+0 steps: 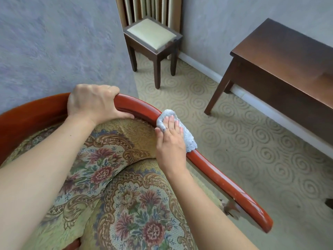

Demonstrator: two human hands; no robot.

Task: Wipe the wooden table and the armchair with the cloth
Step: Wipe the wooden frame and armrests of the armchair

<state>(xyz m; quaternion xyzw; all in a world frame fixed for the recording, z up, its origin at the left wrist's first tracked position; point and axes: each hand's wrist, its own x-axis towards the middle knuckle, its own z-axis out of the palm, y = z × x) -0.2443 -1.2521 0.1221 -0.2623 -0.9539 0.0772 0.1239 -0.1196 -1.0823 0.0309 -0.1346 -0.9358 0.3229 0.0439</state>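
Carpeted room; right hand (171, 141) presses cloth (187, 136) on armchair (216, 174)

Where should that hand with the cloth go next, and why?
Probably slide the right hand and the cloth down the red wooden armrest toward its near end. The cloth lies flat on the rail's upper bend under straight fingers, the lower stretch is uncovered, and the left hand grips the top rail, steadying the armchair.

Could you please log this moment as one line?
left hand grips armchair rail | right hand presses cloth on rail
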